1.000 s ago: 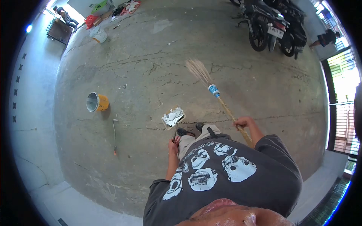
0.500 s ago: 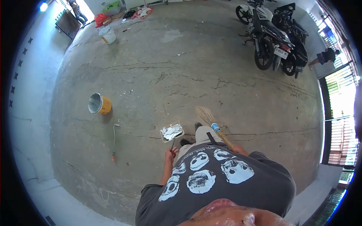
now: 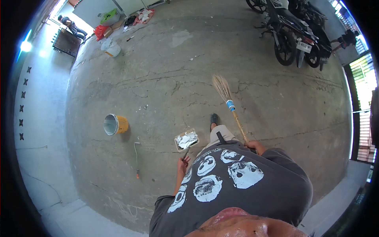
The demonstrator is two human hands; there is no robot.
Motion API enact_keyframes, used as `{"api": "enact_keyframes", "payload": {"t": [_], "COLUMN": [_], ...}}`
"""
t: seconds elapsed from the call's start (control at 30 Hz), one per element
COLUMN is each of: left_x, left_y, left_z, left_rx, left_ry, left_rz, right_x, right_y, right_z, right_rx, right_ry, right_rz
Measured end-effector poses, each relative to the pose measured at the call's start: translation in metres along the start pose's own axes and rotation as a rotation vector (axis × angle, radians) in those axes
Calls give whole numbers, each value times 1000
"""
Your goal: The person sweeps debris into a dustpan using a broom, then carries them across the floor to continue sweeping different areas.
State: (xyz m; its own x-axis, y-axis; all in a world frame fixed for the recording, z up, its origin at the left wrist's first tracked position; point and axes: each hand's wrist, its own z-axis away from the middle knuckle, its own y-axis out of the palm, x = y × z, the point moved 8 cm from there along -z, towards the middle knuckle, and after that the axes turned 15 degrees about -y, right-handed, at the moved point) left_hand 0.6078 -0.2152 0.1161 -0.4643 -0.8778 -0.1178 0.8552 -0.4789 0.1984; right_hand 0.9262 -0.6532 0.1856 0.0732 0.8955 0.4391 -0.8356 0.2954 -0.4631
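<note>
My left hand (image 3: 183, 162) is closed round the handle of a dustpan (image 3: 186, 140), whose pan carries crumpled silvery-white material. My right hand (image 3: 256, 146) grips the bamboo handle of a broom (image 3: 238, 122). The broom has a blue-and-white binding, and its straw bristles point forward over the cracked concrete floor, to the right of the dustpan. One dark shoe (image 3: 214, 118) shows between the dustpan and the broom.
A yellow bucket (image 3: 122, 125) and a paint roller frame (image 3: 137, 158) are on the floor at left. Farther off are a white bucket (image 3: 111, 48), a red bag (image 3: 100, 32), a green container (image 3: 109, 17) and motorcycles (image 3: 285, 43). People are at the far left and right.
The broom has swung forward, its bristles now farther ahead of my body. My left hand still holds the dustpan. One foot has stepped forward, and the view has shifted.
</note>
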Motion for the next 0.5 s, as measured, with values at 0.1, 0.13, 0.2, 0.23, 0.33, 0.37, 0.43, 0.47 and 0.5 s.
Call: {"api": "enact_keyframes", "payload": {"t": [0.1,0.13,0.2,0.23,0.33,0.37,0.43,0.47,0.5], "left_x": [-43,-52,-76,-94,-138,-143,-167,-182,-196], "left_y": [23,32,51,60,86,92,114,126,132], "left_z": [-13,-12,-6,-4,-24,-26,-24,-29,-39], "left_rx": [0,9,-62,-119,-69,-44,-126,-127,-107], "left_ry": [-4,-15,-40,-49,19,47,44,41,32], "left_rz": [58,64,95,114,147,154,144,139,150], "right_x": [10,9,23,31,53,56,69,78,88], "right_y": [-39,-52,-78,-93,-128,-133,-153,-163,-174], "right_z": [-70,-91,-98,-101,-113,-107,-108,-108,-110], "right_rx": [27,-5,7,-3,-55,-29,-46,-47,-91], "right_ry": [-8,-52,2,49,-95,-81,72,76,37], "right_rz": [156,193,134,70,170,167,-53,-57,-104]}}
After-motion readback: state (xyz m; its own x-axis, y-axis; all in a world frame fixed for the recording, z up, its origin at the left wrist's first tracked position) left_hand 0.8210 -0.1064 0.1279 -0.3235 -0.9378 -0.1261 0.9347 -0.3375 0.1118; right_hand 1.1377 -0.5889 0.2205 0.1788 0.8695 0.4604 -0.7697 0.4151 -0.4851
